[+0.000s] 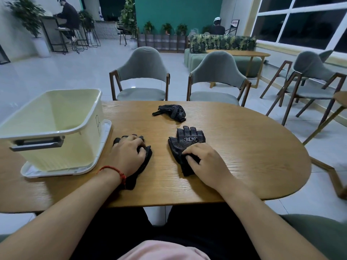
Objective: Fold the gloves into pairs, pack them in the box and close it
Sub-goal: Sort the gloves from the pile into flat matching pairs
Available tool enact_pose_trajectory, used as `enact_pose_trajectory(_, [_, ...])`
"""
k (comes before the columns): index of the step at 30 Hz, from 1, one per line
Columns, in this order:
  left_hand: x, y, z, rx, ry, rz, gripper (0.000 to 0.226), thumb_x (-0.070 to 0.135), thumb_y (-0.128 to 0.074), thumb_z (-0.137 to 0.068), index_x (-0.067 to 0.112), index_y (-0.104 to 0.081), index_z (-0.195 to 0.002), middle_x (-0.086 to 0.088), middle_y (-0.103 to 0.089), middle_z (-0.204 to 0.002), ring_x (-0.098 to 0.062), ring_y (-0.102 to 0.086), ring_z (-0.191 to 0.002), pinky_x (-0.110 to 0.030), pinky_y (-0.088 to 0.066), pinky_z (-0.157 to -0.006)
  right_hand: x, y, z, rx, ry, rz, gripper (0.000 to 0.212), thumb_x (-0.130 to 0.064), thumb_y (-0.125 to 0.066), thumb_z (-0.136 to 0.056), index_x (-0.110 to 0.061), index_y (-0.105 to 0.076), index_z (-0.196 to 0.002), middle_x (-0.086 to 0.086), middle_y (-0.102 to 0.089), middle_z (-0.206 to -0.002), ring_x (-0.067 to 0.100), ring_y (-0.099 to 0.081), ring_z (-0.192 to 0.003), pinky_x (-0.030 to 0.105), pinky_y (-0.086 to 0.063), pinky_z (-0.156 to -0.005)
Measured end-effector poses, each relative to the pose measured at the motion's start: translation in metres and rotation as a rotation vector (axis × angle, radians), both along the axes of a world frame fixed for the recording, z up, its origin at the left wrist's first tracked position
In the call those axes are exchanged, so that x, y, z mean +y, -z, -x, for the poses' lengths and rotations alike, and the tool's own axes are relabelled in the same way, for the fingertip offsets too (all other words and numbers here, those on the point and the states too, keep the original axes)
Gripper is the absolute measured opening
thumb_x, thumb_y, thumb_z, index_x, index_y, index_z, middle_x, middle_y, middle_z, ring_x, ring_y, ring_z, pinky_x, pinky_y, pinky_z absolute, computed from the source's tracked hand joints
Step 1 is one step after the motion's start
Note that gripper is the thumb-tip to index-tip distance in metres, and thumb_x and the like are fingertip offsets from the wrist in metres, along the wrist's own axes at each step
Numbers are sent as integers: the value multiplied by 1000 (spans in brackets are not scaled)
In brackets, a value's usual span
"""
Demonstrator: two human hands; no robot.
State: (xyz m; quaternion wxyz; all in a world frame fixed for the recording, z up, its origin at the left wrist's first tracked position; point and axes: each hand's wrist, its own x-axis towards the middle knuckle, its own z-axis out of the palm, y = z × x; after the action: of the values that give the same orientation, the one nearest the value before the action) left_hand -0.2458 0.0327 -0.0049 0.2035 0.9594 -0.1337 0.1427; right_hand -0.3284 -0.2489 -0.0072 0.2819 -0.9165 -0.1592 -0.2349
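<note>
On the table (pixel 244 147) by the box (pixel 56 113), the left glove (pixel 147 158) is gripped under the curled left hand (pixel 127 152), and the right glove (pixel 185 143) is pinched at its cuff by the right hand (pixel 206 164). If it is lifted by the cuff alone, sagging is likely and the pair may be misaligned.

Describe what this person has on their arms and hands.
The left forearm and right forearm are bare, with no sleeves in view. The left hand and right hand are bare too, with no rings or watch to be seen. The only thing worn is a thin red string bracelet on the left wrist, with a small red bead or knot on it.
</note>
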Motion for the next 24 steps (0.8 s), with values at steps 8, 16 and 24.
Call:
enact_pose_trajectory(8, [1, 0, 0, 6, 2, 16, 23, 30, -54, -98, 29, -74, -109, 8, -65, -124, -17, -55, -115, -41, -46, -101, 5, -2, 13, -138, 42, 21, 16, -8, -66, -100, -17, -74, -110, -7, -70, -109, 17, -63, -106, 20, -47, -98])
enact_pose_trajectory(16, [1, -1, 1, 11, -4, 10, 24, 31, -54, -98, 30, -74, -110, 7, -65, -125, -17, -55, -116, -41, -46, -101, 5, 2, 14, -135, 18, 77, 16, -12, -66, -98, -20, -74, -108, -9, -70, -108, 16, -62, -104, 31, -52, -93])
enact_pose_trajectory(24, [0, -3, 3, 18, 3, 14, 25, 30, -53, -99, 29, -74, -112, 7, -64, -128, -17, -55, -118, -41, -47, -102, 5, 2, 13, -124, 26, 95, 14, -15, -62, -97, -19, -74, -105, -8, -70, -102, 18, -62, -97, 36, -54, -88])
